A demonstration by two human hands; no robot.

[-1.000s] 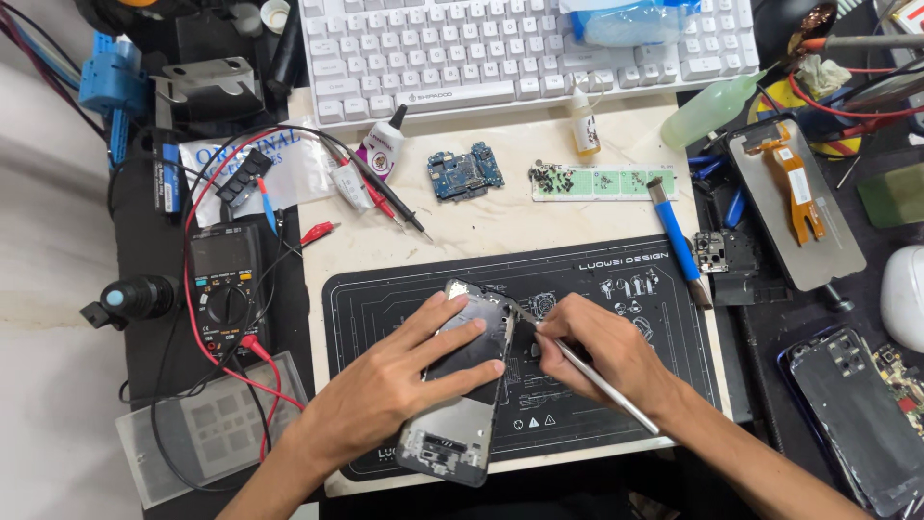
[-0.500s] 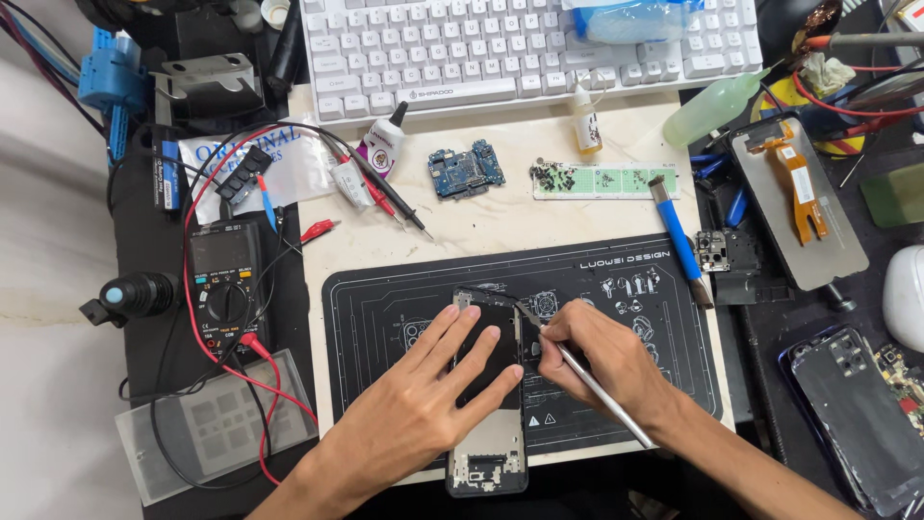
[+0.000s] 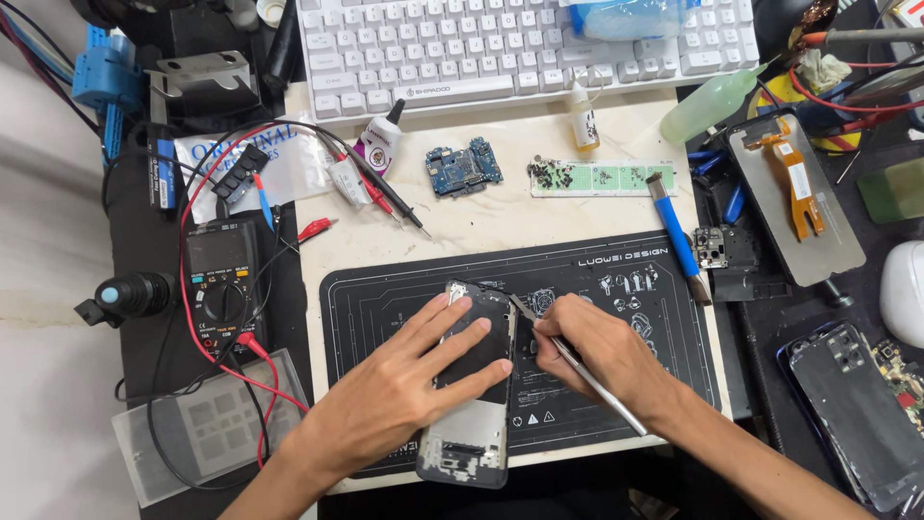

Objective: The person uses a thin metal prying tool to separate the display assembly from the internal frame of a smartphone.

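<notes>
1. Pressing flat on an opened phone (image 3: 472, 385), the left hand (image 3: 404, 390) has its fingers (image 3: 445, 323) spread and released, holding nothing, only pinning the phone to the black work mat (image 3: 616, 289).
2. The right hand (image 3: 597, 356) has its fingers clenched round slim metal tweezers (image 3: 577, 364), whose tip meets the phone's upper right edge.
3. The phone lies lengthwise on the mat's left half, its lower end overhanging the near edge of the bench (image 3: 500, 217); the back is off and bare internals show at the bottom.
4. Judged progress: disassembly seems well advanced. A blue circuit board (image 3: 464, 169) lies apart near the keyboard (image 3: 520, 43), and a strip tray of small screws (image 3: 602, 178) sits beside it.
5. What is left, as far as visible: work along the phone's upper edge is in hand; whether parts are being removed or refitted cannot be told.
6. Nearby: a multimeter (image 3: 221, 284) with red leads at left, and a blue-handled tool (image 3: 674, 231) at right.
</notes>
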